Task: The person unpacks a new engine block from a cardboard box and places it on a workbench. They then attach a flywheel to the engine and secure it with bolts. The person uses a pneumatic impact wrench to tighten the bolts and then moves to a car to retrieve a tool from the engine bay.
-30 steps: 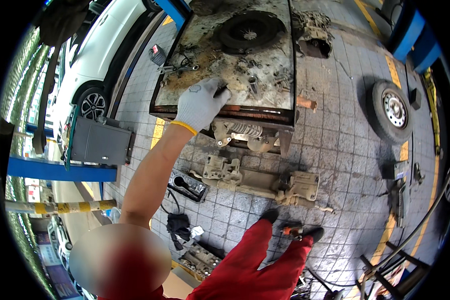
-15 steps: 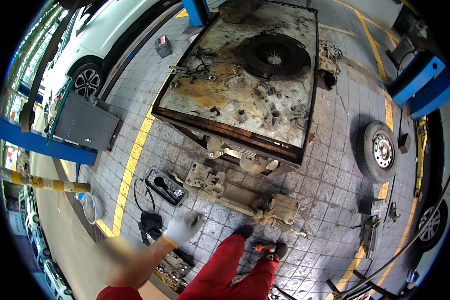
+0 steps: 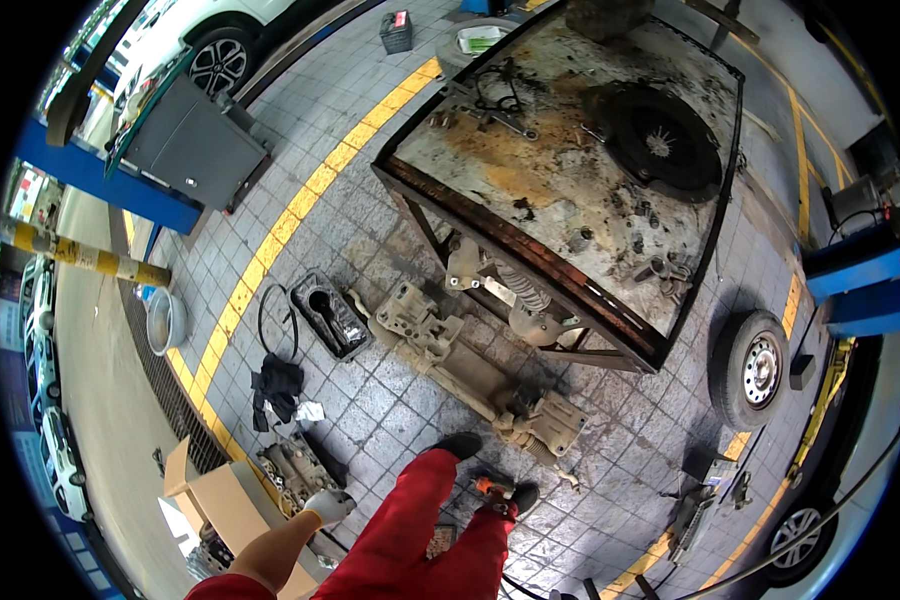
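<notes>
My left hand [image 3: 331,507], in a pale glove with a yellow cuff, hangs beside my red left trouser leg. Its fingers look curled in, and I see nothing in them. Closest to it is a dirty metal engine part [image 3: 298,468] on the floor, with an open cardboard box [image 3: 232,505] to its left. My right hand is out of view. An orange-red tool [image 3: 490,487] lies on the floor by my right shoe. Ahead of my feet stretches a long, dirty subframe [image 3: 455,375] with a steering rack along it.
A stained metal workbench [image 3: 530,190] bears a clutch pressure plate [image 3: 660,143] and a wrench [image 3: 515,125]. On the floor lie an oil pan [image 3: 330,315], a black cloth [image 3: 277,388] and a wheel [image 3: 750,370]. A grey cabinet [image 3: 195,150] stands left.
My left hand has moved down and back, from near the oil pan to beside my leg. The view has shifted, and the cardboard box now shows at the lower left.
</notes>
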`<state>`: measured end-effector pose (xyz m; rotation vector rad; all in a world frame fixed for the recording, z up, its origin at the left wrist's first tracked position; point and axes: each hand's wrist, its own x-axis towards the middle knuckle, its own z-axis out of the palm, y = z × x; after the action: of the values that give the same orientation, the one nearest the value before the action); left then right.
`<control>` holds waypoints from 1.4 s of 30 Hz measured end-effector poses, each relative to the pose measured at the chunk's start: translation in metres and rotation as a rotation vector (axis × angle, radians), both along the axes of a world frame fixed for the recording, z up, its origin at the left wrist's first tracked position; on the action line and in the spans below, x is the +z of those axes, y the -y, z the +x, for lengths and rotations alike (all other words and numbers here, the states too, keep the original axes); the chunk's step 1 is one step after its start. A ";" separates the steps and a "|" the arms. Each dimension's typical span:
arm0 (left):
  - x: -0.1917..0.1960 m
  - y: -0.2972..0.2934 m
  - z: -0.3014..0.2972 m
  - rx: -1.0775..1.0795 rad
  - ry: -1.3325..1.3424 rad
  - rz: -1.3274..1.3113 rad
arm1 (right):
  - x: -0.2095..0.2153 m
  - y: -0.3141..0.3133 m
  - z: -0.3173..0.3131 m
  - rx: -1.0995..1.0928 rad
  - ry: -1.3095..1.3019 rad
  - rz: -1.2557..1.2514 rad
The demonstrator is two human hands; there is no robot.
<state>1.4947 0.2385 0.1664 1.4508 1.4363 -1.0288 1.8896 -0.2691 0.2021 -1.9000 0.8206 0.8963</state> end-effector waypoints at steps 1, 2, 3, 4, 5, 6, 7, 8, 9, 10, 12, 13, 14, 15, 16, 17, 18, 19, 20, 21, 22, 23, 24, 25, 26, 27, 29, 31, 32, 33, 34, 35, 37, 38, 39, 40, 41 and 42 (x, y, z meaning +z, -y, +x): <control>0.000 0.002 0.000 -0.085 0.063 0.092 | -0.003 0.004 0.004 0.048 -0.025 -0.004; 0.000 0.005 -0.001 -0.038 0.067 0.083 | -0.006 0.009 0.007 0.098 -0.030 -0.036; 0.000 0.007 -0.001 -0.012 0.078 0.091 | -0.011 0.014 0.010 0.147 -0.030 -0.068; 0.000 0.009 -0.002 -0.003 0.091 0.096 | -0.014 0.021 0.013 0.191 -0.031 -0.104; -0.001 0.014 -0.002 -0.050 0.126 0.131 | -0.020 0.027 0.016 0.259 -0.004 -0.107; -0.003 0.016 -0.003 0.052 0.115 0.092 | -0.025 0.034 0.018 0.324 0.025 -0.114; -0.004 0.022 -0.005 0.134 0.101 0.051 | -0.029 0.041 0.021 0.312 0.002 -0.133; -0.007 0.030 -0.007 0.218 0.083 0.009 | -0.033 0.047 0.023 0.301 -0.022 -0.151; -0.009 0.039 -0.010 0.306 0.066 0.010 | -0.035 0.051 0.025 0.336 0.024 -0.153; -0.013 0.045 -0.013 0.263 0.066 0.032 | -0.038 0.053 0.026 0.372 0.067 -0.154; -0.019 0.059 -0.020 0.257 0.081 0.033 | -0.035 0.049 0.031 0.517 0.198 -0.124; -0.021 0.067 -0.024 0.302 0.092 0.026 | -0.028 0.044 0.033 0.527 0.189 -0.143; -0.023 0.074 -0.027 0.318 0.042 0.010 | -0.020 0.036 0.037 0.535 0.179 -0.163; -0.024 0.080 -0.030 0.373 0.055 0.007 | -0.011 0.026 0.046 0.132 -0.014 -0.020; -0.025 0.086 -0.032 0.390 0.092 0.017 | 0.001 0.015 0.052 0.246 0.000 -0.116; -0.027 0.090 -0.034 0.401 0.088 0.007 | 0.008 0.001 0.052 0.406 0.057 -0.209; -0.027 0.097 -0.037 0.418 0.078 -0.006 | 0.020 -0.010 0.054 0.576 0.108 -0.305; -0.028 0.104 -0.040 0.488 0.069 -0.054 | 0.026 -0.021 0.061 0.505 0.116 -0.265; -0.031 0.109 -0.042 0.552 0.056 -0.102 | 0.032 -0.031 0.066 0.575 0.130 -0.257; -0.033 0.115 -0.044 0.533 0.076 -0.056 | 0.039 -0.038 0.070 0.610 0.141 -0.252; -0.034 0.125 -0.046 0.507 0.091 -0.019 | 0.045 -0.043 0.074 0.654 0.152 -0.248; -0.038 0.133 -0.046 0.576 0.078 -0.001 | 0.049 -0.047 0.078 0.604 0.115 -0.203; -0.040 0.142 -0.047 0.632 0.021 -0.006 | 0.053 -0.049 0.083 0.621 0.080 -0.220; -0.041 0.153 -0.047 0.654 0.068 0.004 | 0.055 -0.051 0.086 0.648 0.119 -0.204; -0.043 0.166 -0.043 0.763 0.043 -0.008 | 0.056 -0.051 0.090 0.686 0.160 -0.192; -0.042 0.177 -0.042 0.678 0.084 0.011 | 0.059 -0.051 0.095 0.715 0.141 -0.231; -0.040 0.198 -0.036 0.567 0.052 0.002 | 0.063 -0.047 0.103 0.702 0.137 -0.238; -0.030 0.223 -0.027 0.517 -0.058 -0.023 | 0.066 -0.042 0.110 0.647 0.104 -0.213; -0.033 0.229 -0.019 0.501 -0.103 -0.041 | 0.069 -0.038 0.111 0.668 0.088 -0.212; -0.028 0.240 -0.012 0.514 -0.053 -0.010 | 0.069 -0.035 0.113 0.742 0.093 -0.229; -0.026 0.250 -0.006 0.579 -0.048 -0.047 | 0.072 -0.030 0.114 0.810 0.090 -0.244; -0.025 0.258 -0.001 0.572 -0.034 -0.019 | 0.074 -0.027 0.115 0.850 0.063 -0.279; -0.025 0.274 0.010 0.615 -0.026 0.023 | 0.077 -0.022 0.115 0.794 0.017 -0.280; -0.026 0.282 0.014 0.667 -0.029 0.054 | 0.078 -0.022 0.115 0.834 0.033 -0.272; -0.027 0.290 0.016 0.691 -0.031 0.063 | 0.080 -0.023 0.115 0.867 0.023 -0.276; -0.030 0.297 0.018 0.709 -0.071 0.037 | 0.082 -0.026 0.115 0.967 0.094 -0.275; -0.032 0.303 0.018 0.711 -0.075 0.041 | 0.083 -0.030 0.115 0.916 0.048 -0.313; -0.035 0.309 0.018 0.712 -0.083 0.038 | 0.084 -0.035 0.116 0.815 -0.014 -0.313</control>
<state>1.5124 -0.0709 0.1313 0.8052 1.8420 -0.6094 2.0055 -0.2338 0.2866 -2.5633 0.1591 1.3085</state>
